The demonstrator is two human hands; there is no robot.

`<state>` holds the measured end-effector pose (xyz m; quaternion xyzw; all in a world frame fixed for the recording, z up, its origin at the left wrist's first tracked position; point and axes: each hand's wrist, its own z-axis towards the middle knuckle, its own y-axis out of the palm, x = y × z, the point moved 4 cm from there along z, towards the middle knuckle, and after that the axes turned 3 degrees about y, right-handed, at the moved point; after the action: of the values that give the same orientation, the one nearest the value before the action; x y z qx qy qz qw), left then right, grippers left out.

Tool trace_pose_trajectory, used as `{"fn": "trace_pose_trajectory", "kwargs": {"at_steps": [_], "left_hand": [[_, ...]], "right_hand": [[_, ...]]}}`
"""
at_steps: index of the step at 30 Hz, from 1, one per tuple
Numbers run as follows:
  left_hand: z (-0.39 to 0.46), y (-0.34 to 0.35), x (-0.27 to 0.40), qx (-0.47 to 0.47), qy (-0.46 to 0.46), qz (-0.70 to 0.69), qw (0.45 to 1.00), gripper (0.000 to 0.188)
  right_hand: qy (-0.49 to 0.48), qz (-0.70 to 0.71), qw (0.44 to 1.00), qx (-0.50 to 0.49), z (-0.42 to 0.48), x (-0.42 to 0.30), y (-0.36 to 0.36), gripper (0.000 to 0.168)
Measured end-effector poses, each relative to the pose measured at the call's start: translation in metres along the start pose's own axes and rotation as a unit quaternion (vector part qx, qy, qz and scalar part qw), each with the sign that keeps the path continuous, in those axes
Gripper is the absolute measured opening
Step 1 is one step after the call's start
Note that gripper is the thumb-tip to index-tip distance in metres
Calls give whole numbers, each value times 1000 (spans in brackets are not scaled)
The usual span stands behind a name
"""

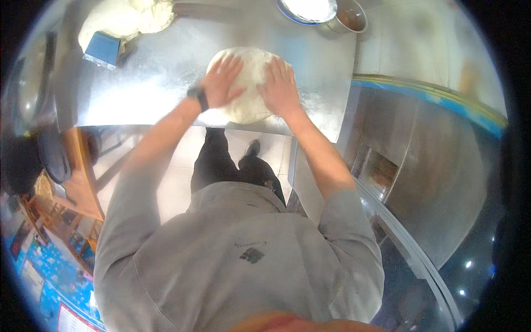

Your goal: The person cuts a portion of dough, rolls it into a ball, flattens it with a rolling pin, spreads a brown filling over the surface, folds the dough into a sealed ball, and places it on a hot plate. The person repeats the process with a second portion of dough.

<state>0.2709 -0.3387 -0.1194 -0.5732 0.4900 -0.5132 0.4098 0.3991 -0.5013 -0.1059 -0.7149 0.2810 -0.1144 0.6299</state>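
A flattened round of dough [249, 91] lies on the metal worktop [166, 91], close to its near edge. My left hand [222, 83], with a dark watch on the wrist, rests palm down on the left part of the dough, fingers spread. On the right part lies my right hand [280, 85], also palm down and flat. Neither hand grips anything. The underside of the dough is hidden.
A larger mass of dough [124, 18] sits at the far left, a blue dough scraper [102, 49] leaning against it. A rolling pin [203, 10] seems to lie beside it. At the far right stand a bowl of white powder [313, 9] and a metal pot with brown contents [351, 18].
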Motion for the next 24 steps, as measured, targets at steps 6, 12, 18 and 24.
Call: {"fn": "trace_pose_trajectory", "kwargs": {"at_steps": [6,12,18,24], "left_hand": [[-68,12,24,-53,-51,-49,996,93],[-90,10,117,-69,-12,-90,994,115],[-79,21,116,-107,-33,-21,994,108],[-84,-18,87,11,-44,-133,990,68]], "right_hand": [[-39,6,999,15,-63,4,19,72],[-43,-1,999,-20,-117,-36,31,75],[-54,6,996,-72,-118,-65,30,73],[-68,57,994,-69,-130,-66,4,66]]}}
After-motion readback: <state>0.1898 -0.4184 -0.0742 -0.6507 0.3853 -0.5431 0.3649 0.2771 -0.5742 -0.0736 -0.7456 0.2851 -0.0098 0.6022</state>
